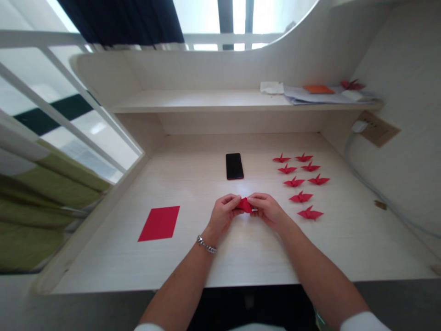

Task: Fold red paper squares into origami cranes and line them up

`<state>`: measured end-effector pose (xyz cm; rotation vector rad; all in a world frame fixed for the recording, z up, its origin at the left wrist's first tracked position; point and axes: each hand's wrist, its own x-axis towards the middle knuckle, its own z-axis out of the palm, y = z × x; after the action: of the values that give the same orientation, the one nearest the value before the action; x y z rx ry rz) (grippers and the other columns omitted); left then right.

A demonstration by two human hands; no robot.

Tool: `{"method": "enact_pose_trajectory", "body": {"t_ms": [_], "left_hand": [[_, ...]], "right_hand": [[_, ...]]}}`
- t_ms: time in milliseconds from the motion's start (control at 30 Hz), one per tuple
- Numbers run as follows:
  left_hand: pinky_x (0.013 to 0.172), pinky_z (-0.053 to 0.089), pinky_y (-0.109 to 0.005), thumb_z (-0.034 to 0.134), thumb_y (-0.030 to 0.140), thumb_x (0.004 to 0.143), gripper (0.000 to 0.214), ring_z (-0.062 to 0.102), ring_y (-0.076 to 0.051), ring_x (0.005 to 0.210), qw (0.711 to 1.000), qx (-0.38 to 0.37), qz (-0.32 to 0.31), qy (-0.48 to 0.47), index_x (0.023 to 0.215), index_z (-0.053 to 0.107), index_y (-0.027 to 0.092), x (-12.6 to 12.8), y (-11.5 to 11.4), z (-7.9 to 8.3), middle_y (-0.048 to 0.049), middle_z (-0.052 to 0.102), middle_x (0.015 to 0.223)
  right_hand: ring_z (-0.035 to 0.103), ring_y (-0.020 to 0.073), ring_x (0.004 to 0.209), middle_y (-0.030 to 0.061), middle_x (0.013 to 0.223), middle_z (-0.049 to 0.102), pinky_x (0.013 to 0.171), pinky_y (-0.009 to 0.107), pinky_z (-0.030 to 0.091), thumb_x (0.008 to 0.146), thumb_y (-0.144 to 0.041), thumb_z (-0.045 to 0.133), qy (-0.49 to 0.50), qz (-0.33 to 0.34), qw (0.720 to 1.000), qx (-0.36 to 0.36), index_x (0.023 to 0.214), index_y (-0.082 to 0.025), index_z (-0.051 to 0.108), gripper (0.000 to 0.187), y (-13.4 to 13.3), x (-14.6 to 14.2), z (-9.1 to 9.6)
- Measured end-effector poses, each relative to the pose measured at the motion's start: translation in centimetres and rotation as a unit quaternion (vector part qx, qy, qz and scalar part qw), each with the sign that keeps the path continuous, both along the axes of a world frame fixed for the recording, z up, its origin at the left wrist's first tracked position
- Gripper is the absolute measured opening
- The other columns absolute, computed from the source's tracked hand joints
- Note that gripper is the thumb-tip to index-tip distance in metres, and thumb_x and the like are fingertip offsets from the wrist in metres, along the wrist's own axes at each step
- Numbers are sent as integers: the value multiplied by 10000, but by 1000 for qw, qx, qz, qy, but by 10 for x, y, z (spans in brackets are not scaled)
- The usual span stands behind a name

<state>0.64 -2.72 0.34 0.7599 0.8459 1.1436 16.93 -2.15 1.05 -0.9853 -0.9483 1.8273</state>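
Between my two hands, just above the middle of the desk, is a small piece of folded red origami paper. My left hand pinches its left side between thumb and fingers. On the right side, my right hand grips it the same way. Parts of the folds are hidden behind my fingers. To the right stand several finished red paper cranes in two columns, wings spread. A flat red square sheet of paper lies on the left of the desk.
A black phone lies on the desk beyond my hands. The shelf above holds papers, an orange packet and another red folded piece. A cable runs from the wall socket down the right side.
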Motion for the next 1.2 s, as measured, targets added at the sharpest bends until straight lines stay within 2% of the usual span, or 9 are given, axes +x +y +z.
{"method": "enact_pose_trajectory", "body": {"t_ms": [200,433,900,1000,1067,1200], "left_hand": [[639,515,-276,748,345,705,258,610,-145,658,1000,11,-16,0,749,649,111,0,-1,1,-53,649,706],[629,497,-272,765,338,677,260,600,-142,647,1000,8,0,4,746,652,114,1,1,0,-44,645,688],[652,501,-290,786,303,654,267,618,-153,674,1000,24,16,6,789,661,109,0,3,0,-57,667,732],[647,503,-287,777,322,665,277,618,-153,678,999,29,20,29,808,665,114,0,4,-5,-57,670,744],[645,503,-280,776,334,667,292,621,-151,682,997,36,30,59,833,670,119,1,5,-9,-57,676,762],[652,509,-269,765,354,682,312,639,-158,712,989,68,39,126,875,673,127,1,6,-14,-71,694,817]], "right_hand": [[573,133,618,18,652,645,552,240,423,649,-361,760,-17,6,1000,1,717,-168,683,218,-1,-1,3],[582,126,578,6,632,647,516,230,438,689,-444,711,-100,-38,991,83,729,-174,682,274,0,-6,-3],[627,157,568,20,637,676,515,268,492,699,-450,703,-132,-37,980,146,854,-177,667,316,1,-1,-3],[622,156,566,16,656,682,556,292,507,748,-398,666,-170,-37,964,199,986,-192,653,315,0,0,-4],[636,162,610,27,729,704,605,306,516,771,-332,638,-212,-47,944,247,1042,-206,649,299,-2,0,-3],[662,184,750,43,884,719,679,311,528,748,-217,612,-265,-43,910,315,982,-214,689,246,-4,1,-2]]}}
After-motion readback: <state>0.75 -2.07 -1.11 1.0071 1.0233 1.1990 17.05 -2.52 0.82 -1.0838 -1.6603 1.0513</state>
